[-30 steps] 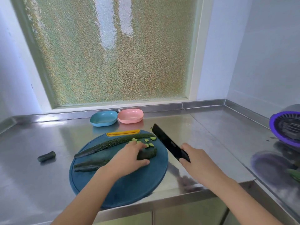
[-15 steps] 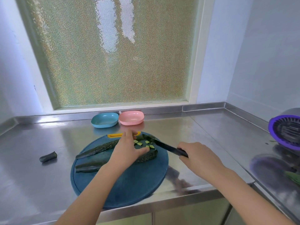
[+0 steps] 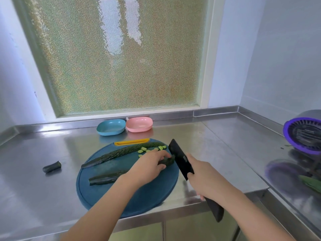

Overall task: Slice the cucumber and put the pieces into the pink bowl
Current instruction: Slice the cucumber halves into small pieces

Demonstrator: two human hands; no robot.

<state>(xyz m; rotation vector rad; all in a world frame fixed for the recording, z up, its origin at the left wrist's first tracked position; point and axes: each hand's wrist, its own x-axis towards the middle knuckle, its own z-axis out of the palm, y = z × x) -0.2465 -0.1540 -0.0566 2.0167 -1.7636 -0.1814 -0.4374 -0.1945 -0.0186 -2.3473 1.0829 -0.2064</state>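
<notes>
Two long dark cucumber halves lie on a round blue cutting board [image 3: 139, 197]. The far cucumber half [image 3: 121, 152] lies free. My left hand [image 3: 147, 167] presses down on the near cucumber half [image 3: 107, 177], fingers curled over its right end. My right hand [image 3: 206, 176] grips the handle of a black knife [image 3: 180, 158], whose blade stands at that cucumber's right tip. Several small green cut pieces [image 3: 149, 150] lie on the board behind my left hand. The pink bowl [image 3: 139, 124] sits at the back by the window, with nothing visible inside.
A blue bowl [image 3: 111, 127] sits left of the pink one. A cut cucumber end [image 3: 52, 166] lies on the steel counter [image 3: 34, 188] left of the board. A purple strainer [image 3: 304, 134] and a green vegetable [image 3: 311, 183] are at the right. The counter edge runs just below the board.
My left hand moved back from the cut pieces onto the near cucumber half. The knife went from lying low over the pieces to standing at the cucumber's right tip.
</notes>
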